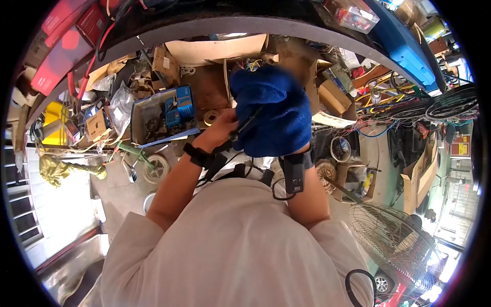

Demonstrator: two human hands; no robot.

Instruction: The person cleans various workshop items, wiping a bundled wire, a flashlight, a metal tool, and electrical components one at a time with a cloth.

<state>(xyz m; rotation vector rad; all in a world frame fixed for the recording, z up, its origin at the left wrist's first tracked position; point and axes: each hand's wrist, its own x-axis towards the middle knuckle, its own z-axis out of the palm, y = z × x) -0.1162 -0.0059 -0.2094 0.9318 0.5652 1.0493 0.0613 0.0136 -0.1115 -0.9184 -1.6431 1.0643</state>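
A thick blue cloth, bunched up and fluffy like a towel, is held up in front of my chest. At its left edge, my left hand is closed on the cloth, with its fingertips hidden behind the folds. A thin dark rod-like thing slants across the cloth beside that hand; its kind is unclear. The cloth covers my right hand, so its fingers do not show. Only the right wrist, with a black strapped device, comes out below. A black band is on my left wrist.
A dark bench edge curves across the top. Beyond the hands are a box with a blue device, a tape roll and a cardboard box. Tangled cables lie right; a wire-caged fan stands lower right.
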